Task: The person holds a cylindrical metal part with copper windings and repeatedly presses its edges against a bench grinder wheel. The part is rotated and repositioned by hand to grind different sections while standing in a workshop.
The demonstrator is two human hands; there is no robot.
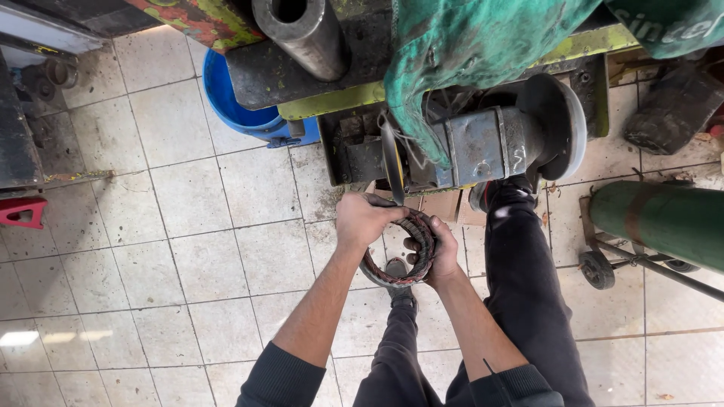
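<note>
Head view: left hand [364, 218] clamped over the ring's [400, 252] top, right hand [440, 252] gripping its right side; grinder disc [393, 160] sits just above, edge-on

The person wears a dark charcoal long-sleeved top, its sleeves [283, 377] pushed up towards the elbows so that both forearms are bare. Each sleeve ends in a thick bunched roll of fabric; on the right one a thin pale line crosses the cloth near the cuff. The left hand [364, 218] and the right hand [441, 252] are bare, with no gloves, rings or watch to be seen. The trousers [528, 286] are black and slightly shiny, creased along the legs. One shoe [498, 188] is dark with a red trim at its edge; the other shoe [398, 279] is dark and mostly hidden.
</note>
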